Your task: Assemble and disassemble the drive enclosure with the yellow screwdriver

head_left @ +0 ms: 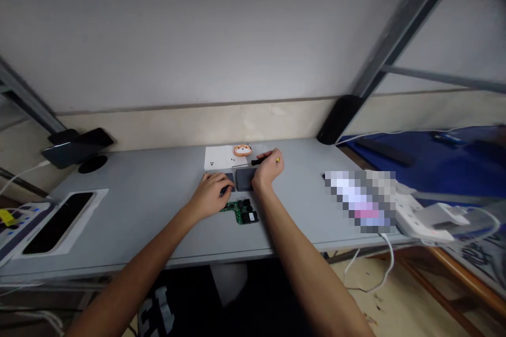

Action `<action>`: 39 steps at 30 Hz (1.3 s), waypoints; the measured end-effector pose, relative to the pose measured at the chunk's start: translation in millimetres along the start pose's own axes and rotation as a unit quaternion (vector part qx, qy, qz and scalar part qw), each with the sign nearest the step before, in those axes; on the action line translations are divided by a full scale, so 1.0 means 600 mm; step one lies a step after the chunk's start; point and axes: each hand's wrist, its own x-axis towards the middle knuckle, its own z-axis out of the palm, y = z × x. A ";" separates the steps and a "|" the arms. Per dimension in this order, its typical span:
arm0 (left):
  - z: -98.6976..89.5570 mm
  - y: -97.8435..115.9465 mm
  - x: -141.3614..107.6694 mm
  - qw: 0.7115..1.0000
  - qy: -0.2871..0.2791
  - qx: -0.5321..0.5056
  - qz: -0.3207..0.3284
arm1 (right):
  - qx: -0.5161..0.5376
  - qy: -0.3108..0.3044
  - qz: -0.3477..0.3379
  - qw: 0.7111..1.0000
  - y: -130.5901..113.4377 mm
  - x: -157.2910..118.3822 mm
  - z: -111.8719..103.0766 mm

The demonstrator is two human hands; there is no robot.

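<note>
My right hand (269, 168) is closed around the black handle of a screwdriver (259, 160), whose thin shaft points left over the edge of a white sheet (216, 157). Its wrist hangs over the right end of a dark grey box-shaped housing (244, 179). My left hand (212, 193) has its fingers curled over a dark flat piece (230, 178) just left of the housing. Part of that piece is hidden under the fingers. Near my left fingertips lies a green circuit board (238, 212) with black connectors. Several tiny dark screws (212, 164) rest on the white sheet.
An orange and white animal-face case (242, 150) sits at the sheet's back edge. At left are a phone on a stand (79, 147) and a black-screened device (59, 222). A black cylinder (339, 120), a pixelated screen (359, 202) and a white power strip (419, 216) are at right.
</note>
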 end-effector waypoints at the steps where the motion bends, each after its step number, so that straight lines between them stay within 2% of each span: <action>1: 0.000 -0.006 -0.001 1.000 -0.003 -0.014 -0.003 | 0.007 0.001 0.004 1.000 -0.002 0.001 -0.001; 6: -0.004 -0.030 -0.003 0.999 0.003 -0.053 -0.010 | 0.042 -0.011 0.031 0.999 -0.008 0.000 -0.001; 11: -0.002 -0.027 -0.014 0.998 0.030 -0.055 -0.015 | 0.059 -0.056 0.055 0.995 -0.001 -0.011 0.006; 17: -0.005 -0.033 -0.019 0.997 0.027 -0.073 -0.012 | 0.065 -0.088 0.061 0.992 0.002 -0.012 0.009; 23: -0.006 -0.036 -0.018 0.997 0.045 -0.057 -0.012 | 0.065 -0.101 0.056 0.991 0.006 -0.010 0.010; 29: -0.021 -0.049 -0.025 0.991 0.117 -0.007 -0.060 | 0.064 -0.106 0.067 0.990 0.001 -0.013 0.008; 33: -0.026 -0.070 -0.029 0.981 0.147 -0.018 -0.122 | 0.059 -0.111 0.071 0.990 -0.004 -0.015 0.006; 36: -0.024 -0.081 -0.031 0.978 0.127 -0.050 -0.159 | 0.054 -0.113 0.068 0.990 -0.002 -0.013 0.005; 39: -0.022 -0.084 -0.032 0.979 0.098 -0.073 -0.164 | 0.051 -0.114 0.065 0.990 0.004 -0.010 0.006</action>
